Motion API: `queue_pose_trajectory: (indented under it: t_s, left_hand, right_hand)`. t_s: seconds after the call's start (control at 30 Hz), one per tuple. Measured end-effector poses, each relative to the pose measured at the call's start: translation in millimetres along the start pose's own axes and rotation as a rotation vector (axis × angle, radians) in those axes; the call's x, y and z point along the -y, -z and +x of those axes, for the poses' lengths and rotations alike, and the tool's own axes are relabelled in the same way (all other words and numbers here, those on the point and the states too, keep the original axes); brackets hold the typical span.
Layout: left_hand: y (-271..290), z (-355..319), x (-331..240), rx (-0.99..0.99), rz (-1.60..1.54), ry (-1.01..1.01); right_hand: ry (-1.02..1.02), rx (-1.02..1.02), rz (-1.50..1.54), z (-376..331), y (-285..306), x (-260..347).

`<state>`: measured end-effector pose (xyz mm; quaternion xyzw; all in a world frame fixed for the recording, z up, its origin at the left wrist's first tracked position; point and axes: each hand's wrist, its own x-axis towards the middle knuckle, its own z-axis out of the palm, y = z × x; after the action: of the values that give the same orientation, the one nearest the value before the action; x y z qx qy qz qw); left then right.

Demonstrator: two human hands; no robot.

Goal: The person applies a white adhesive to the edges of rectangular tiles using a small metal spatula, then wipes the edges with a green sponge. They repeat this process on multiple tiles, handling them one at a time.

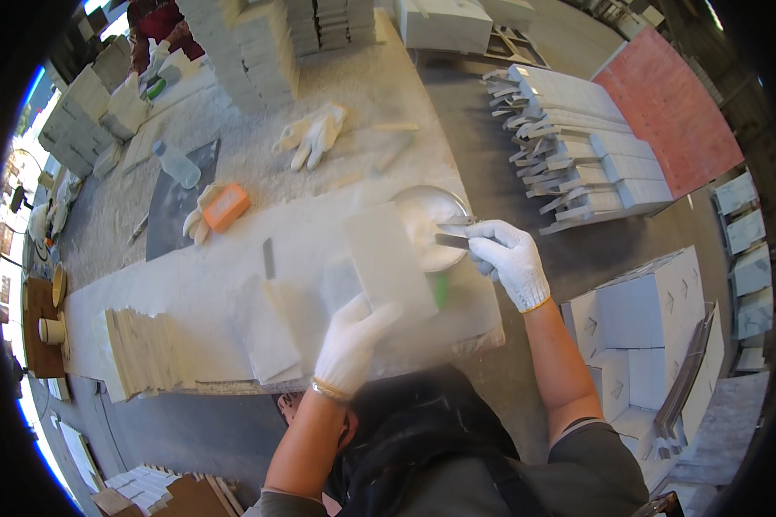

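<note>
In a white knit glove, my left hand (353, 336) grips the lower edge of a pale grey stone tile (390, 263), tilted above the table. My right hand (509, 258), gloved too, is closed around a putty knife (451, 241) with a dark flat blade. The blade is over a round metal bowl (467, 207) of white paste or powder (424, 211). The tile covers part of the bowl's left side. Something green (441, 290) shows beside the tile, below the bowl. Left of my left hand, flat tiles (267, 340) lie on the dusty worktable (194, 280).
A row of upright tiles (142, 353) stands at the table's left front. Farther back lie an orange block (226, 208), loose gloves (315, 136) and a plastic bottle (177, 164). Tall tile stacks (241, 52) rise behind; boxes (634, 314) stand right. Another person (159, 34) is far left.
</note>
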<state>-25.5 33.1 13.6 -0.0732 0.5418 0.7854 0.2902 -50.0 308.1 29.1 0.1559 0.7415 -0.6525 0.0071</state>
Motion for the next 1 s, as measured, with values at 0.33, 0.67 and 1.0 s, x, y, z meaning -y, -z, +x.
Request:
queue_pose_trajectory:
  t_s: [0.33,0.67,1.0]
  left_hand:
    - [-21,24,-6,0.041,-0.146,0.059]
    - [-20,23,-8,0.036,-0.186,0.061]
    - [-18,24,-3,0.028,-0.193,0.046]
  right_hand:
    - [0.038,-0.041,0.046,-19,-3,27]
    - [0.189,-0.047,-0.063,-23,-12,10]
    - [0.133,-0.046,0.000,-25,-10,22]
